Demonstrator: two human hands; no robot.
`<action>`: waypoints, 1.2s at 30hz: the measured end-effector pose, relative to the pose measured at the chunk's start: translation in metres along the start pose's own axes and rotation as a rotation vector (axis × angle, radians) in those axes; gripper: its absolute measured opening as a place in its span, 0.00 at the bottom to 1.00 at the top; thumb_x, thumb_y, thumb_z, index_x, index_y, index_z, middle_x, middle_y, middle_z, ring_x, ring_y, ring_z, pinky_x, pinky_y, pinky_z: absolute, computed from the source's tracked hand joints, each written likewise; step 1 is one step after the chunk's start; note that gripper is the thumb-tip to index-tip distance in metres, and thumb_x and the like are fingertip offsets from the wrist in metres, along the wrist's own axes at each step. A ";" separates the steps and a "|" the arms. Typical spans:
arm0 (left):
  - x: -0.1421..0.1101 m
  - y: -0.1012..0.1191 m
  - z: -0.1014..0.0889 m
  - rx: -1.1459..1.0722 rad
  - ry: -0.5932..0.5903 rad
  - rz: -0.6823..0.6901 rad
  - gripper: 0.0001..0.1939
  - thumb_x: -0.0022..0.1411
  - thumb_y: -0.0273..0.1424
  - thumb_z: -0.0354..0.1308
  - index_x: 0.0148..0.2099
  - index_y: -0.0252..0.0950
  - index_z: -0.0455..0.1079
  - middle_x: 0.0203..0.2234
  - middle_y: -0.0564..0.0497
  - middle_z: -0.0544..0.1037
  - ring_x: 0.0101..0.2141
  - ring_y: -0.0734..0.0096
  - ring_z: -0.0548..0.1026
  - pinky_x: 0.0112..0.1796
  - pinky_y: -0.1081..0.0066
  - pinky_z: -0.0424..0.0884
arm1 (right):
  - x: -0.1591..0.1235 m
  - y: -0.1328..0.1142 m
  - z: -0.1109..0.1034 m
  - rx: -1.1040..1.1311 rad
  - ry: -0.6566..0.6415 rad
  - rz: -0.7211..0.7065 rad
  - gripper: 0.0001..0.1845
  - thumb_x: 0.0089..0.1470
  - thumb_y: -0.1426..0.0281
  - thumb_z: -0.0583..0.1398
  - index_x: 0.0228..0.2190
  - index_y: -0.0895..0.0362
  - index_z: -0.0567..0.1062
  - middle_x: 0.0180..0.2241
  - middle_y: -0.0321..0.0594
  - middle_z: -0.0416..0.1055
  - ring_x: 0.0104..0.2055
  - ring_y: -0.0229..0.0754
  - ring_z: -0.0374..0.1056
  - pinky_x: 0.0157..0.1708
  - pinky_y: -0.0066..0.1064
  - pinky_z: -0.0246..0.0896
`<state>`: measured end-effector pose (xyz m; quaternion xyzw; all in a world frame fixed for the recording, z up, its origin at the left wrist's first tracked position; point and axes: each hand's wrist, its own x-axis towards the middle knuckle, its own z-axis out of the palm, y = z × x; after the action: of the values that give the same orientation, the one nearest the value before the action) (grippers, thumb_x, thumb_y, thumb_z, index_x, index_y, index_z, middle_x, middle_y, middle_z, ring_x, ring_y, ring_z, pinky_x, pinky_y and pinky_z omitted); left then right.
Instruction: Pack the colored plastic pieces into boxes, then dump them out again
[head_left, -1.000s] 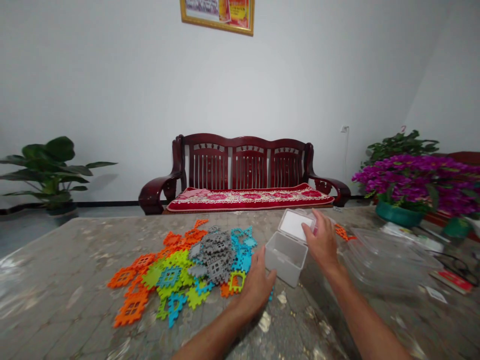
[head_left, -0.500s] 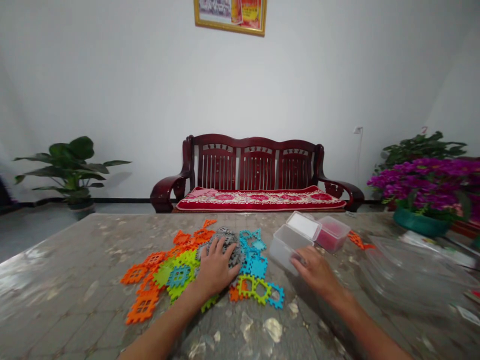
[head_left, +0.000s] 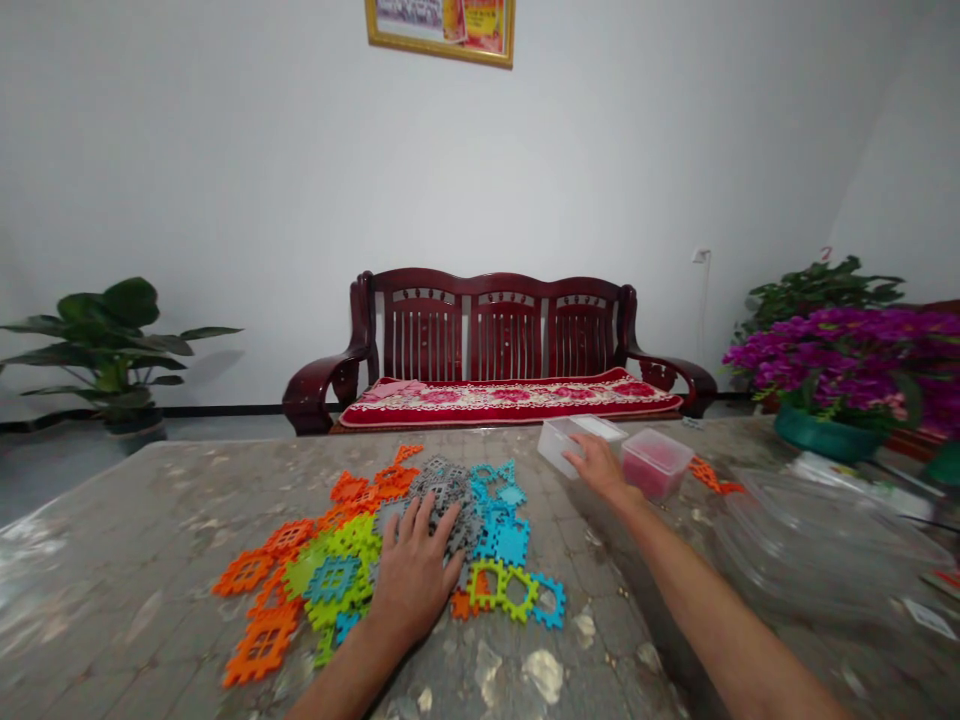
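Note:
My left hand (head_left: 416, 565) lies with fingers spread on a heap of grey interlocking plastic pieces (head_left: 446, 480). Orange pieces (head_left: 289, 535), lime green pieces (head_left: 352, 545) and blue pieces (head_left: 506, 525) lie around that heap. Farther back, my right hand (head_left: 598, 468) has its fingers bent at the near right side of a small clear plastic box (head_left: 556, 447), whose lid is folded back. The hand covers part of the box, so the exact finger contact is hard to see. Right beside it stands a closed box with pink-red contents (head_left: 658, 465).
Large clear plastic containers or lids (head_left: 817, 540) rest on the table's right side, near a pot of purple flowers (head_left: 847, 370). A few orange pieces (head_left: 712, 475) lie behind them. Beyond the patterned tabletop (head_left: 135, 560) stands a wooden bench (head_left: 499, 335).
My right hand and the clear box have moved away toward the table's far edge, beside the pink-red box. My left hand went from beside the clear box onto the grey heap and stays there.

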<state>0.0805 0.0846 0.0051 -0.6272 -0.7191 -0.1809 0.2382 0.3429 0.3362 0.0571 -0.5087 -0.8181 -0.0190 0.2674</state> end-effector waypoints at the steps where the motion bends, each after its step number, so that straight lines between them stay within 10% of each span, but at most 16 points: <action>1: 0.000 0.000 0.000 0.004 -0.005 0.002 0.25 0.65 0.32 0.60 0.64 0.45 0.72 0.64 0.37 0.71 0.61 0.41 0.70 0.59 0.42 0.64 | -0.002 0.006 -0.004 0.000 0.039 0.018 0.18 0.64 0.65 0.57 0.52 0.56 0.78 0.52 0.47 0.77 0.56 0.48 0.69 0.57 0.36 0.60; 7: -0.001 0.003 0.001 -0.009 -0.022 -0.002 0.26 0.65 0.29 0.59 0.64 0.47 0.72 0.64 0.39 0.71 0.62 0.41 0.69 0.60 0.42 0.64 | -0.016 0.059 -0.034 -0.178 0.210 0.254 0.28 0.62 0.67 0.54 0.61 0.61 0.70 0.62 0.56 0.68 0.63 0.60 0.61 0.60 0.51 0.56; 14: -0.001 0.002 0.001 -0.025 -0.006 0.002 0.26 0.64 0.29 0.58 0.64 0.46 0.72 0.64 0.38 0.71 0.63 0.42 0.69 0.60 0.43 0.63 | -0.025 0.103 -0.044 -0.389 -0.112 0.260 0.27 0.59 0.64 0.59 0.59 0.58 0.73 0.61 0.56 0.68 0.63 0.62 0.62 0.59 0.49 0.57; 29: -0.002 0.001 0.000 -0.035 0.009 0.022 0.25 0.65 0.28 0.57 0.63 0.45 0.73 0.64 0.38 0.71 0.63 0.41 0.69 0.60 0.41 0.63 | -0.020 0.067 -0.083 -0.392 -0.160 0.281 0.19 0.59 0.62 0.58 0.41 0.59 0.85 0.43 0.62 0.80 0.50 0.68 0.75 0.50 0.56 0.62; 36: -0.004 0.001 0.002 -0.051 0.023 0.008 0.26 0.63 0.27 0.59 0.63 0.46 0.73 0.64 0.39 0.71 0.63 0.43 0.69 0.61 0.43 0.63 | 0.038 0.052 -0.051 -0.248 -0.121 0.322 0.30 0.64 0.59 0.54 0.63 0.59 0.70 0.61 0.57 0.71 0.60 0.58 0.69 0.55 0.45 0.62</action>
<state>0.0818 0.0826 0.0014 -0.6339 -0.7089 -0.2054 0.2311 0.3954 0.3770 0.1057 -0.6621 -0.7322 -0.0459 0.1528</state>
